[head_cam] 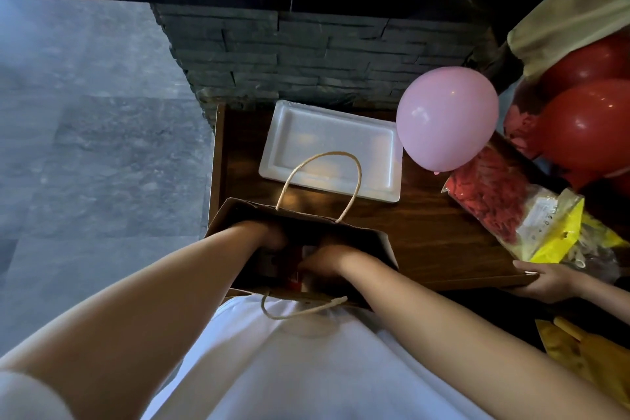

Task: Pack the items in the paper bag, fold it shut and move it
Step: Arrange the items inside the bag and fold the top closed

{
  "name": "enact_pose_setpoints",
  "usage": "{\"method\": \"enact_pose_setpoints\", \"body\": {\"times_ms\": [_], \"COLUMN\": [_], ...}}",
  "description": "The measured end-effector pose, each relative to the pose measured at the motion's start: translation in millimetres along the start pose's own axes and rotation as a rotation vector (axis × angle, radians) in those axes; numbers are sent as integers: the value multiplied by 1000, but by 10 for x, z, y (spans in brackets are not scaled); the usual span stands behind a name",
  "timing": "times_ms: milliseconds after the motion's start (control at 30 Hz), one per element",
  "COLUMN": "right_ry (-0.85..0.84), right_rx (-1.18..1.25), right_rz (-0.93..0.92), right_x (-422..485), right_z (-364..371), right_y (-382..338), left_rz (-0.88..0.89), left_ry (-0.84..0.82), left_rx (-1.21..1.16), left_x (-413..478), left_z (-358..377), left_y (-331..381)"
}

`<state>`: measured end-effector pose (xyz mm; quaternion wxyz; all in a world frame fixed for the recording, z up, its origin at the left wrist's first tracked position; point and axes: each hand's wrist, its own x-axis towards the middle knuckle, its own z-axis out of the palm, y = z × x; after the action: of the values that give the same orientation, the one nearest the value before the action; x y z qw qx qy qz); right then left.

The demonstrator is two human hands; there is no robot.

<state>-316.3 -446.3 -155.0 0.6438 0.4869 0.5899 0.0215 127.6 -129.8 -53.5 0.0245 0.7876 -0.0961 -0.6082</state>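
Head view: brown paper bag (pixel 368 245) stands upright and open at the near edge of the wooden table (pixel 426 232), against the person's torso, probably so both arms can reach straight down into it. Left hand (pixel 269 237) and right hand (pixel 324 261) are both sunk inside the bag mouth; fingers lost in shadow, so cannot tell whether they are spread or gripping. Something red and white (pixel 298 269) shows between the hands inside the bag; identity unclear. Judged step: settling items at the bottom; fold not yet made.

Counts, relative to the bag:
- Twine handles: 2, one (pixel 320 177) arched up on the far side, one (pixel 300 309) drooping on the near side.
- White foam tray (pixel 341 133): 1, just beyond the bag, looks empty.
- Pink balloon (pixel 446 118): 1, beyond and right.
- Red balloons (pixel 586 123): at least 2, far right.
- Packet of red pieces (pixel 494 201): 1, right.
- Another person's hand (pixel 545 280): 1, on the table edge, right.
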Motion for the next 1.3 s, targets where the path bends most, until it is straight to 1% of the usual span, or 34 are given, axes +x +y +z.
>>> {"method": "enact_pose_setpoints", "body": {"times_ms": [67,167,200,233,267,300,333,367,400,433,467,500,533,600,633,667,700,733,767,800,833,900,1033,1133,1300], "right_ry": [-5,3,5,9,14,13,9,13,18,16,12,11,9,6,1,-6,-3,7,7,6,7,11,21,7,15], "right_rx": [46,83,89,85,70,53,40,23,-1,-23,-34,-34,-24,16,26,36,49,64,79,95,112,133,86,102,119], "right_rz": [0,13,19,24,25,24,22,13,-3,-20,-36,-48,-54,-60,-67,-75,-82,-83,-73,-57,-39,-22,-57,-67,-68], "right_x": [-4,-23,-28,-30,-24,-17,-14,-10,-5,-2,-2,-4,-7,-24,-31,-37,-40,-43,-44,-38,-31,-31,-57,-44,-6], "right_z": [-11,-6,4,10,10,14,16,9,2,3,4,-2,-10,-17,-20,-24,-34,-36,-31,-32,-42,-50,-51,-44,-55], "right_y": [-19,-38,-46,-46,-31,-9,15,42,68,98,121,131,120,69,45,25,6,-7,-10,-11,-17,-41,-77,-79,-76], "left_rz": [1,-17,-26,-15,27,104,165,186,184,155,124,119,137,327,480,592,638,724,796,841,865,882,807,835,853], "left_ry": [-105,-139,-123,-81,-32,16,56,58,26,-25,-109,-181,-199,-160,-138,-169,-152,-10,97,164,198,250,258,260,123], "left_rx": [-47,102,166,299,479,639,735,759,670,449,163,-8,-13,285,423,513,698,908,1038,1119,1148,1168,1050,1080,1069], "left_x": [27,36,71,46,2,-28,6,44,80,98,80,44,3,75,105,76,19,-73,-180,-288,-372,-512,-613,-654,-768], "left_z": [20,-24,-30,-29,7,50,89,118,125,110,81,71,52,61,58,59,42,18,8,6,22,71,55,-31,-212], "left_y": [-4,-13,-17,-11,-1,34,65,83,87,104,124,154,174,137,115,89,65,47,35,29,33,50,49,50,13]}}
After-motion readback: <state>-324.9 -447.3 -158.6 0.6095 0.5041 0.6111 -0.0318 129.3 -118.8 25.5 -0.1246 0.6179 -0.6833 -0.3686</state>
